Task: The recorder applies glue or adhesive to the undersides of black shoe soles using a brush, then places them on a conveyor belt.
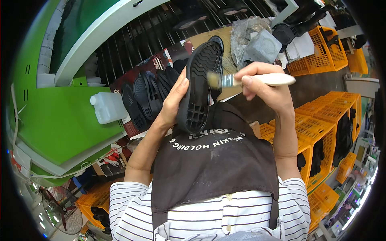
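My left hand (175,96) grips the left edge of a black shoe sole (197,90), tilted up in front of my apron. The inner face shows wavy ridges at the far end and a grid of square hollows at the near end. My right hand (265,86) pinches a paintbrush (277,79) with a white handle. Its pale bristles meet the sole's right side near the middle; whether they press on it I cannot tell. Several more black soles (144,94) stand in a row on the bench left of my left hand. Another dark sole is partly hidden behind the held one.
Left of the soles stands a white plastic jug (108,107), beside a green machine panel (60,124). A grey, plastic-wrapped block-like container (263,48) sits beyond my right hand. Metal rollers (132,48) run behind the bench. Orange crates (317,116) with black pieces are stacked at right.
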Available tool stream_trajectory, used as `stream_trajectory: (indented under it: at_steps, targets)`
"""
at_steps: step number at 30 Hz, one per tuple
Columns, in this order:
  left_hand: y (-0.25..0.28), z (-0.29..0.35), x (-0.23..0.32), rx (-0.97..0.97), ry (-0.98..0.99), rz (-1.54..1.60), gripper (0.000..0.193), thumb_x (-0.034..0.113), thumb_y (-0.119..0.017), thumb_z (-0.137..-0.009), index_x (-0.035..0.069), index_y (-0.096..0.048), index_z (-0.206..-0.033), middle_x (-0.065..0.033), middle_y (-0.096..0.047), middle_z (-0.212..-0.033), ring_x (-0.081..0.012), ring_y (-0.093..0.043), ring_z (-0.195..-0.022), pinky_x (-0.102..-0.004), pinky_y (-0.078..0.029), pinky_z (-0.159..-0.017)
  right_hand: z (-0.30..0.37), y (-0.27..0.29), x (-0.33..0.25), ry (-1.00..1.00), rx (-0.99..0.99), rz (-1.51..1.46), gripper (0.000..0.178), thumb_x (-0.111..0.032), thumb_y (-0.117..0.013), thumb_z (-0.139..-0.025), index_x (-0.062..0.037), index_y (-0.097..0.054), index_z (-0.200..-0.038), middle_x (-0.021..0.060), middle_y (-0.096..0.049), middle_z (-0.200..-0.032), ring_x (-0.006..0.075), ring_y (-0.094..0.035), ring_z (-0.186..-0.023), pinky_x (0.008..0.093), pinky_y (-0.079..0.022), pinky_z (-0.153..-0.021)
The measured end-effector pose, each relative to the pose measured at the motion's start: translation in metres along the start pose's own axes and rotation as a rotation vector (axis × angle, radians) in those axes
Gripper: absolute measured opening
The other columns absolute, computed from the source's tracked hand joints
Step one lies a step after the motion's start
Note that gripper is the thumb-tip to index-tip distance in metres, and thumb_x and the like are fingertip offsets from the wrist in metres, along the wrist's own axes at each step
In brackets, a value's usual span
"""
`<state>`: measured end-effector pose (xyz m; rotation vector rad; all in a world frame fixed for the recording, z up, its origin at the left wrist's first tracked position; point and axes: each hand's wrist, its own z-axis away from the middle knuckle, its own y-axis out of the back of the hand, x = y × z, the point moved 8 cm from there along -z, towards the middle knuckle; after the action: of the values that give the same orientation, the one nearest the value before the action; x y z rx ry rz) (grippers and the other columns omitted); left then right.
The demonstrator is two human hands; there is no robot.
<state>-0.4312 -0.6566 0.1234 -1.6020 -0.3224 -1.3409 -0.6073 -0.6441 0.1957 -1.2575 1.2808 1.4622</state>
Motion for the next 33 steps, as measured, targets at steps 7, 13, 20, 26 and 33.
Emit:
stream_trajectory:
  at_steps: [7,13,20,26,33]
  targets:
    - [0.017,-0.004,-0.007,0.23,0.096,0.285,0.052,0.035,-0.031,-0.101,0.005,-0.03,-0.143,-0.0156,-0.058,-0.114,-0.0221,-0.062,-0.086,-0.0357,-0.053,-0.08,0.022,-0.062,-0.023,0.501,-0.29,0.476,0.03,-0.007,-0.068,-0.074,-0.0111,-0.066,-0.104,0.0056,-0.051,-0.08,0.0235,-0.056,-0.075,0.0326,-0.048,-0.063]
    - [0.014,0.002,-0.02,-0.074,0.221,0.444,0.046,0.034,-0.029,-0.102,0.004,-0.038,-0.136,-0.0153,-0.059,-0.11,-0.0229,-0.063,-0.086,-0.0353,-0.054,-0.079,0.017,-0.059,-0.022,0.517,-0.371,0.377,0.028,-0.004,-0.063,-0.076,-0.0123,-0.068,-0.103,0.006,-0.055,-0.084,0.0219,-0.058,-0.079,0.0314,-0.049,-0.066]
    - [0.008,-0.001,-0.016,0.011,0.084,0.208,0.05,0.036,-0.031,-0.101,0.004,-0.034,-0.138,-0.0194,-0.059,-0.107,-0.0236,-0.064,-0.079,-0.0339,-0.055,-0.072,-0.004,-0.012,0.013,0.343,0.133,0.5,0.02,-0.002,-0.068,-0.081,-0.0048,-0.068,-0.1,0.0085,-0.056,-0.076,0.0233,-0.058,-0.067,0.0323,-0.047,-0.061]
    - [0.014,-0.001,-0.016,0.061,0.051,0.08,0.054,0.037,-0.033,-0.099,0.004,-0.03,-0.142,-0.0162,-0.058,-0.113,-0.0231,-0.063,-0.084,-0.0336,-0.053,-0.075,0.008,-0.04,-0.009,0.34,-0.23,0.159,0.017,-0.003,-0.066,-0.082,-0.0037,-0.07,-0.099,0.009,-0.061,-0.075,0.0218,-0.058,-0.065,0.0322,-0.046,-0.06]
    - [0.011,-0.004,-0.019,0.092,0.028,0.132,0.05,0.041,-0.028,-0.102,0.006,-0.039,-0.135,-0.0135,-0.061,-0.105,-0.0213,-0.062,-0.081,-0.0341,-0.053,-0.074,0.013,-0.048,-0.008,0.42,-0.064,0.393,0.019,-0.004,-0.068,-0.081,-0.0056,-0.067,-0.1,0.0084,-0.054,-0.074,0.024,-0.057,-0.064,0.0338,-0.046,-0.058]
